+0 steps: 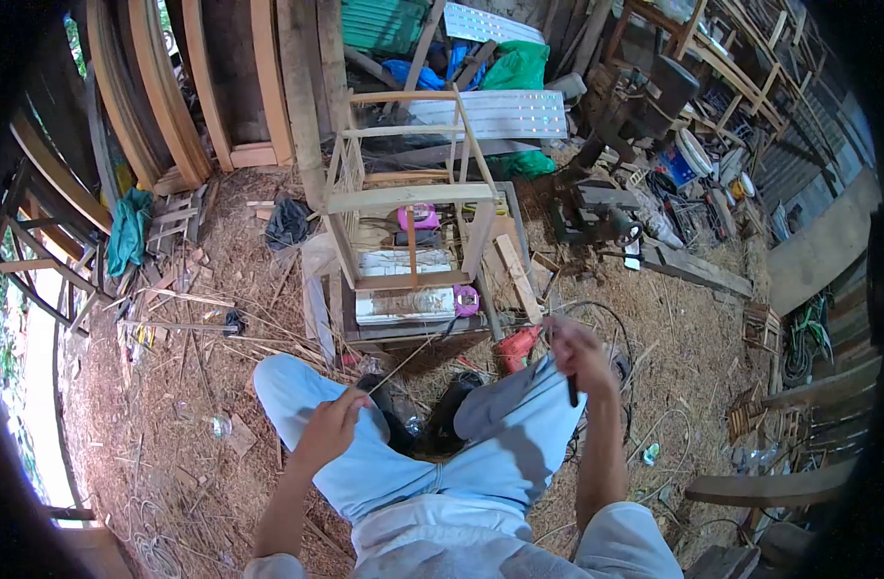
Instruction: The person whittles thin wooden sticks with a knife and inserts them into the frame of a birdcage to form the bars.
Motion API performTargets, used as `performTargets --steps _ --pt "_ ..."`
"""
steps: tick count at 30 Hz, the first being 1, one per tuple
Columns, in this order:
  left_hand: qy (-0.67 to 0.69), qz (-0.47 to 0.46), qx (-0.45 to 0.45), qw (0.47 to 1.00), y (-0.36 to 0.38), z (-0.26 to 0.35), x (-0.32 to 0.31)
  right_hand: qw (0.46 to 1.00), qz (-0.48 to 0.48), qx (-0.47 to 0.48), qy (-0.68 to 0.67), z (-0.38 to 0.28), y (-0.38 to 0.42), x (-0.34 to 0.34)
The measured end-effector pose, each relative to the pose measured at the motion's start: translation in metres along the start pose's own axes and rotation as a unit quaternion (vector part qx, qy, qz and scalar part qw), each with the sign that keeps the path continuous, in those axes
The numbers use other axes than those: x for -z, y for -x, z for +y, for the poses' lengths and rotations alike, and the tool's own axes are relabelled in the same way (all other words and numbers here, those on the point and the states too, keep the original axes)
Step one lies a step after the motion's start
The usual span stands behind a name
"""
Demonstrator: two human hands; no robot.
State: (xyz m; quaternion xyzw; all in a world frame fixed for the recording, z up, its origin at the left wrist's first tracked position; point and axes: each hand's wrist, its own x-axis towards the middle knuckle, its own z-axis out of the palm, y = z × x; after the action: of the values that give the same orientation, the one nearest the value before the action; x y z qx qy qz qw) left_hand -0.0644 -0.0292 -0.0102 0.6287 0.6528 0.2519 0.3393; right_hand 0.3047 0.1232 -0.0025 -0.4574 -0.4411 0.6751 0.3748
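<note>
L hand (pixel 331 429) is pinching a thin strip (pixel 399 367), far end pointing fwd-right of it! R hand (pixel 579 353) is clenched round a dark handle (pixel 572 392), tool type unclear; red power drill (pixel 519 349) just L of it. Wooden chair frame (pixel 384 199) stands fwd of both, on a low surface (pixel 374 336) w/ pink tape measure (pixel 467 301).

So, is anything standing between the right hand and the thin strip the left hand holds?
Nothing visible does: the space between the right hand and the thin strip in the left hand looks open. The red tool appears to lie lower down, out of the way.
</note>
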Motion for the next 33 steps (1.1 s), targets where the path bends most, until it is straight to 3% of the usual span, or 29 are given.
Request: performTargets --steps 2,3,4,5,6,8,10,12,14,17,21,23,24,26,28,29,30,32,33 --pt "0.049 -0.008 -0.035 0.998 -0.014 0.012 -0.016 0.994 -0.070 -0.073 0.033 0.043 -0.005 -0.029" --pt "0.068 -0.026 -0.046 0.996 -0.022 0.012 -0.028 0.987 -0.117 -0.087 0.066 0.027 0.008 -0.071" --pt "0.067 -0.029 -0.051 0.996 -0.027 0.018 -0.038 0.975 -0.215 -0.052 -0.002 0.040 0.005 -0.096" --pt "0.048 0.005 -0.106 0.993 -0.031 0.023 -0.046 0.957 -0.276 -0.078 -0.036 0.038 0.005 -0.118" --pt "0.028 0.038 -0.158 0.986 -0.033 0.022 -0.051 0.955 -0.276 -0.093 -0.052 0.036 0.005 -0.130" --pt "0.018 0.021 -0.137 0.990 -0.030 0.011 -0.048 0.963 -0.218 -0.132 -0.093 0.042 -0.006 -0.117" --pt "-0.022 -0.037 -0.080 0.996 -0.024 0.030 -0.025 0.970 -0.208 -0.112 -0.066 0.026 -0.008 -0.103" --pt "-0.056 -0.037 -0.106 0.992 -0.016 0.011 -0.030 0.977 -0.192 -0.091 -0.034 0.022 -0.007 -0.082" --pt "-0.068 -0.050 -0.099 0.991 -0.009 0.012 -0.027 0.993 -0.079 -0.083 -0.033 0.028 -0.011 -0.061" --pt "-0.050 -0.074 -0.103 0.991 -0.003 0.008 -0.019 0.990 -0.116 -0.067 -0.044 0.007 -0.006 -0.041" --pt "-0.063 -0.055 -0.136 0.987 -0.005 0.001 -0.021 0.991 -0.097 -0.062 -0.069 0.011 -0.013 -0.031" --pt "-0.075 0.011 -0.165 0.983 -0.001 -0.019 -0.009 0.985 0.161 0.020 -0.060 0.015 -0.024 0.003" --pt "-0.080 0.014 -0.164 0.983 0.000 -0.023 -0.001 0.982 0.092 0.066 -0.153 0.026 -0.033 0.055" --pt "-0.064 -0.004 -0.020 0.998 0.003 -0.027 0.013 0.991 0.042 0.105 -0.073 0.011 -0.020 0.050" --pt "-0.044 -0.036 0.003 0.998 -0.007 -0.006 0.004 0.997 0.017 -0.019 0.071 0.011 -0.001 -0.006" --pt "-0.014 -0.007 -0.039 0.999 -0.014 0.002 -0.007 0.961 -0.107 0.109 0.230 0.046 -0.002 -0.015" --pt "0.017 0.023 -0.084 0.996 -0.021 0.011 -0.019 0.981 -0.155 -0.064 0.101 0.018 0.014 -0.063" --pt "-0.013 0.062 -0.126 0.990 -0.029 0.028 -0.036 0.960 -0.279 -0.028 -0.014 0.032 0.011 -0.113" --pt "-0.022 0.067 -0.130 0.989 -0.029 0.037 -0.039 0.966 -0.242 -0.037 -0.082 0.040 0.010 -0.127"
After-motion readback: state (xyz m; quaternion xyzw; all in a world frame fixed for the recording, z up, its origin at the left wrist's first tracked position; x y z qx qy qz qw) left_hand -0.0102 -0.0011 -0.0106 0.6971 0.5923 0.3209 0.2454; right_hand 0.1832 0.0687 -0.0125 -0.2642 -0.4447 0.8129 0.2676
